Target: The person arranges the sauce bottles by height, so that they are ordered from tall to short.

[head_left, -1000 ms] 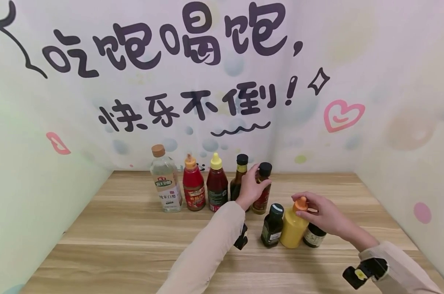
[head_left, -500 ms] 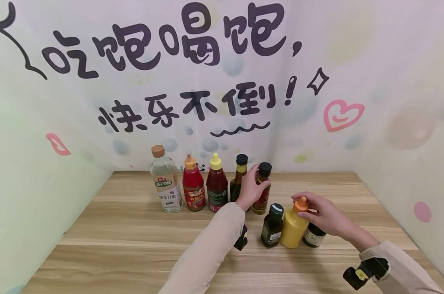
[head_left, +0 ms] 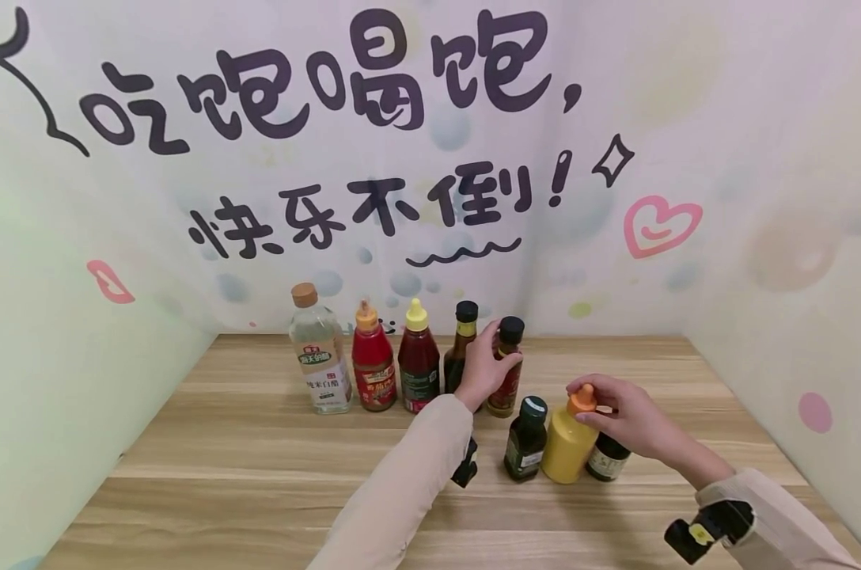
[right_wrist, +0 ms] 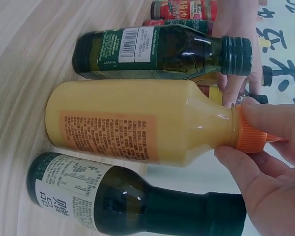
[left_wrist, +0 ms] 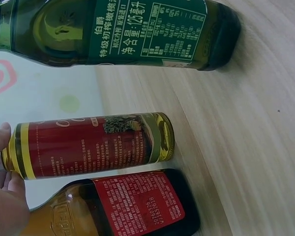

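Note:
My left hand (head_left: 482, 368) grips the neck of a slim glass bottle (head_left: 507, 389) with a black cap. Its red label (left_wrist: 88, 145) shows in the left wrist view, where the bottle stands on the table. My right hand (head_left: 637, 413) pinches the orange cap (right_wrist: 250, 129) of a yellow squeeze bottle (head_left: 568, 450) between thumb and fingers. This bottle is upright on the table. Beside it stand a dark green glass bottle (head_left: 525, 445) on the left and a dark bottle with a pale label (right_wrist: 73, 184) on the right, partly hidden by my right hand in the head view.
Along the back stand a clear vinegar bottle (head_left: 321, 360), a red sauce bottle (head_left: 373, 368) with an orange cap, a dark red sauce bottle (head_left: 419, 368) with a yellow cap and a brown bottle (left_wrist: 137, 206). Behind the wooden table (head_left: 259, 491) hangs a printed cloth (head_left: 430, 142).

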`<state>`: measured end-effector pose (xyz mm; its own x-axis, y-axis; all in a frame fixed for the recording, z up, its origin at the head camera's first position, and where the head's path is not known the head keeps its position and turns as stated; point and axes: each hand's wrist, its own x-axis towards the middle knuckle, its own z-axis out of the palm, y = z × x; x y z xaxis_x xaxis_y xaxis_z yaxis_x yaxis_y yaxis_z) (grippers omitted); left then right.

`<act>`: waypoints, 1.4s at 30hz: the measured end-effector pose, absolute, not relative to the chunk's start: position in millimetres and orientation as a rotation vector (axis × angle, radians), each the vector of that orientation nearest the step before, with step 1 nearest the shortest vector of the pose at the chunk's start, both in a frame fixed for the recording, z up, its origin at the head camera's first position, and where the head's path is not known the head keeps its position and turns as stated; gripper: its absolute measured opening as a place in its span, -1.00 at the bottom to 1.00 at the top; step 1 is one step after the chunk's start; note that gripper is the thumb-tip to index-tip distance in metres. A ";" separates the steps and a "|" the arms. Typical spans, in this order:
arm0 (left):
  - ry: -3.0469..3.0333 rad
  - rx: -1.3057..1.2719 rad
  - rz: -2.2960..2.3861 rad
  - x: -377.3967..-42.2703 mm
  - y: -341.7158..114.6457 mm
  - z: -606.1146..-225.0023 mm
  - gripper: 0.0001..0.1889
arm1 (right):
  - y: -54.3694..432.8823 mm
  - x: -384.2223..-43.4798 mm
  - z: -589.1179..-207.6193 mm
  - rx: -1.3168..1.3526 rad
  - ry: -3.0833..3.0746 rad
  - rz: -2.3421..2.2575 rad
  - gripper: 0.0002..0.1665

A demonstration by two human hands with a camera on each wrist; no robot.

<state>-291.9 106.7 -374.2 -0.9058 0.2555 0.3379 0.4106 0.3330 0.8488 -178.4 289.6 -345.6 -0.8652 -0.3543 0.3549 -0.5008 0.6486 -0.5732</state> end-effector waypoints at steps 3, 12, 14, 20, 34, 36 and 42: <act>-2.443 -0.624 -1.626 -291.6 106.8 -374.0 -0.48 | 289.2 -178.5 -343.8 0.703 -2.646 1.026 -0.68; -2.443 -0.626 -1.660 -291.9 106.5 -373.4 -0.47 | 288.2 -182.6 -325.9 0.643 -2.644 1.079 -0.69; -2.441 -0.628 -1.658 -292.3 106.6 -374.1 -0.47 | 287.6 -184.6 -322.3 0.630 -2.648 1.069 -0.68; -2.455 -0.628 -1.653 -292.0 106.5 -373.6 -0.46 | 286.9 -193.0 -315.7 0.604 -2.664 1.047 -0.68; -2.504 -0.610 -1.678 -292.8 102.7 -370.0 -0.41 | 280.0 -218.2 -308.6 0.436 -2.708 1.074 -0.66; -2.503 -0.610 -1.676 -292.7 102.9 -369.9 -0.41 | 278.8 -222.3 -309.6 0.408 -2.711 1.078 -0.66; -2.498 -0.609 -1.667 -292.7 104.9 -370.2 -0.42 | 276.0 -233.4 -314.1 0.346 -2.729 1.079 -0.65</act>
<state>-292.7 104.9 -370.2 -0.9180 0.2818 0.2789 0.3657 0.3298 0.8703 -233.4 276.0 -314.1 -0.9554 -0.1469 0.2562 -0.2824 0.7083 -0.6469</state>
